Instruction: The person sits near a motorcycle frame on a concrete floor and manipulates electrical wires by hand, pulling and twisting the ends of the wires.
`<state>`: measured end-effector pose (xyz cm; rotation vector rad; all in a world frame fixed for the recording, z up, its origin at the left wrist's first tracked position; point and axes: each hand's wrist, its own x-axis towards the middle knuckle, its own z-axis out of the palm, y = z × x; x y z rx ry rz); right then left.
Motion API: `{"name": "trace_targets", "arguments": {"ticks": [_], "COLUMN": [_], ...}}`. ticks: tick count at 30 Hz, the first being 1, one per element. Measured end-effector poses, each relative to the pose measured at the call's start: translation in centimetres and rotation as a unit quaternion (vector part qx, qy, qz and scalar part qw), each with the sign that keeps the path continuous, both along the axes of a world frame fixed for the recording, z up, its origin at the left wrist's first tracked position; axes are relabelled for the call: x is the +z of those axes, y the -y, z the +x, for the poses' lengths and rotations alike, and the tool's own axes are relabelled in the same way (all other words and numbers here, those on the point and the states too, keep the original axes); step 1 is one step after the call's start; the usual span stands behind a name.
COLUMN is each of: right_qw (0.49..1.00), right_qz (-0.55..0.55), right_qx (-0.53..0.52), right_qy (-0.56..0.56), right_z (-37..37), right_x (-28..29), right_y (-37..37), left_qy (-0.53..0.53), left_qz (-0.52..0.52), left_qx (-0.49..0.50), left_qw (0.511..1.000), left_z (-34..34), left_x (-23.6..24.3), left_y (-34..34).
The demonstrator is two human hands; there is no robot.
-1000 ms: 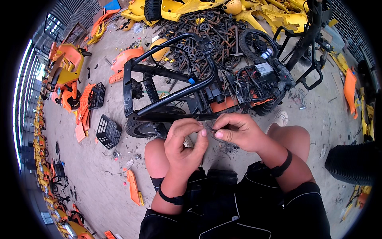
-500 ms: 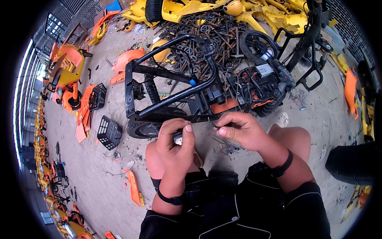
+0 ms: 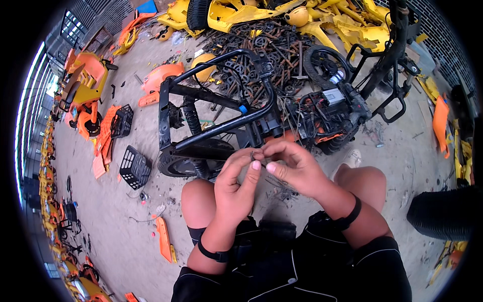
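Observation:
My left hand [image 3: 235,183] and my right hand [image 3: 299,170] meet at the fingertips above my knees, thumbs up and fingers curled in a pinch. Between them is a thin dark strip [image 3: 259,160], like a bit of wire or cable tie; fingers cover most of it. Just beyond stands a stripped scooter, its black tube frame [image 3: 221,122] nearest my left hand. Ahead of my right hand lie its exposed wiring and electrical parts [image 3: 322,113]. A black wheel [image 3: 173,165] sits under the frame.
A heap of rusty metal parts [image 3: 271,65] lies behind the scooter, with yellow panels [image 3: 251,17] beyond. At left are a black crate [image 3: 135,167] and an orange-yellow scooter [image 3: 88,88]. A black ribbed object [image 3: 437,214] stands at right. Wire scraps litter the floor.
My hands have come together: the left moved right, the right moved slightly left. The strip's end, which stuck out from my right fingers, now lies between both hands' fingertips.

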<state>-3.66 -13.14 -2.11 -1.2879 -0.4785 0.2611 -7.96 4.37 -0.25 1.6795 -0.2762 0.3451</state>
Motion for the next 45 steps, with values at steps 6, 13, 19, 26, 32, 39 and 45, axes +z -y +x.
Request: {"name": "trace_targets", "arguments": {"ticks": [6, 13, 19, 26, 32, 39, 45], "right_qw": [0.979, 0.942, 0.91, 0.879, 0.887, 0.898, 0.899], "right_qz": [-0.121, -0.165, -0.201, -0.226, -0.217, -0.222, -0.24], "right_qx": [-0.068, -0.104, -0.163, -0.207, -0.211, -0.184, -0.158], "right_qy": [0.148, 0.273, 0.323, 0.364, 0.348, 0.333, 0.33], "right_z": [0.1, 0.1, 0.3, 0.3, 0.1, 0.1, 0.2], "right_x": [1.9, 2.3, 2.0, 2.0, 1.9, 1.9, 1.9], "right_y": [1.3, 1.0, 1.1, 0.9, 0.7, 0.7, 1.6], "left_qy": [-0.05, -0.026, -0.042, -0.061, -0.058, -0.052, -0.013], "left_qz": [0.12, 0.179, 0.172, 0.158, 0.148, 0.157, 0.208], "left_qx": [0.055, 0.031, 0.035, 0.034, 0.036, 0.036, 0.046], "left_qw": [0.99, 0.983, 0.984, 0.985, 0.987, 0.986, 0.977], "left_z": [-0.5, -0.3, -0.4, -0.5, -0.5, -0.4, -0.4], "left_x": [1.5, 0.7, 0.8, 1.0, 0.9, 0.8, 1.0], "left_y": [0.5, 0.6, 0.9, 0.9, 0.9, 0.7, 0.8]}}
